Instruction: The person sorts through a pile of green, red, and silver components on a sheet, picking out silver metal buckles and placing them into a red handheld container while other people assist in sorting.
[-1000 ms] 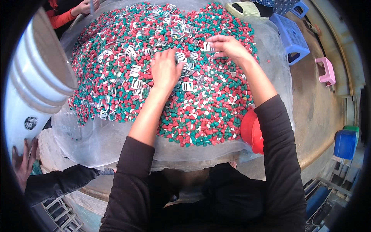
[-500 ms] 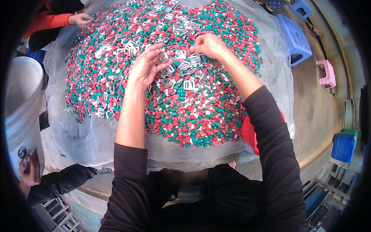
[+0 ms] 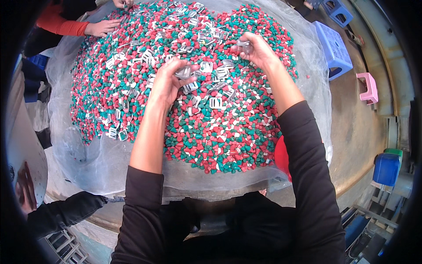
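Left hand (image 3: 163, 84), fingers curled round grey metal buckles (image 3: 183, 72), count unclear; right hand (image 3: 261, 53), likewise closed on metal buckles; both above the red, green and white pebbles (image 3: 220, 145) covering the translucent sheet (image 3: 105, 171) almost to its near edge. Lifted: those in hand; left lying: many loose buckles (image 3: 216, 103), mostly mid-sheet toward its far edge; writing: none legible.

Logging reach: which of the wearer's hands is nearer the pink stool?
Right: the right hand is over the pile, left of the pink stool; the left hand is farther left.
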Available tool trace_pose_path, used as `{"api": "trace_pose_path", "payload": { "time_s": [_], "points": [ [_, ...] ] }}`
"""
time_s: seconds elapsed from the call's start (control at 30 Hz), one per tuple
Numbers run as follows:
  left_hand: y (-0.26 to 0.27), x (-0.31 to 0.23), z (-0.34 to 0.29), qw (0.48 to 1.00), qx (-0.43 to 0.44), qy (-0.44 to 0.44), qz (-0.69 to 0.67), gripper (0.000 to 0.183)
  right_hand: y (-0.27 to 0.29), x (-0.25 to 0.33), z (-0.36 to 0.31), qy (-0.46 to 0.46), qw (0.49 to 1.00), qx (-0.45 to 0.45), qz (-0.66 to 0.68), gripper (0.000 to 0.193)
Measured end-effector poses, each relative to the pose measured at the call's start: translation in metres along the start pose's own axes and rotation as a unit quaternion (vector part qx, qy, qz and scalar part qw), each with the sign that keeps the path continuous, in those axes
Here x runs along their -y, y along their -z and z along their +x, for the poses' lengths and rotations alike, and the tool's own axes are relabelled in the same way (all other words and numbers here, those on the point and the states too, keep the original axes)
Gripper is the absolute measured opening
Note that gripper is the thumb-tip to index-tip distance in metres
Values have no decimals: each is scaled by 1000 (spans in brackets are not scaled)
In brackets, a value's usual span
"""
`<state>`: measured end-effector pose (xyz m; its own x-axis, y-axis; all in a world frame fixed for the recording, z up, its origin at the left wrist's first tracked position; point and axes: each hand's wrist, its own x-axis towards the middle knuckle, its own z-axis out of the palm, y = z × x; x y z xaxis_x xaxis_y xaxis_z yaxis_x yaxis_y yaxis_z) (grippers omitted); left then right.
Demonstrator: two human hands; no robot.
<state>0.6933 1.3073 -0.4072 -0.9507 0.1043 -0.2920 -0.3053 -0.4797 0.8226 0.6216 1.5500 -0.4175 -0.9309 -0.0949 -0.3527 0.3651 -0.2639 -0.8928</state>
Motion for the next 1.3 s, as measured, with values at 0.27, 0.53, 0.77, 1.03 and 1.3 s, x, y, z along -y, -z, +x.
{"api": "trace_pose_path", "payload": {
  "time_s": [0.27,0.53,0.77,1.03,1.3],
  "points": [
    [-39,51,25,678,25,-204,706,31,-7,-27,-4,138,770,41,-622,38],
    [-6,12,26,990,91,69,80,16,9,-9,-11,-3,889,68,-454,20],
    [-17,34,18,851,124,-117,496,26,-23,-8,-20,-28,814,29,-579,23],
    [-15,49,21,682,70,-265,678,18,-35,-9,-23,-9,720,-38,-693,41],
    [-57,17,-6,929,96,18,356,22,41,42,-114,148,693,-53,-704,24]
  ]
}}
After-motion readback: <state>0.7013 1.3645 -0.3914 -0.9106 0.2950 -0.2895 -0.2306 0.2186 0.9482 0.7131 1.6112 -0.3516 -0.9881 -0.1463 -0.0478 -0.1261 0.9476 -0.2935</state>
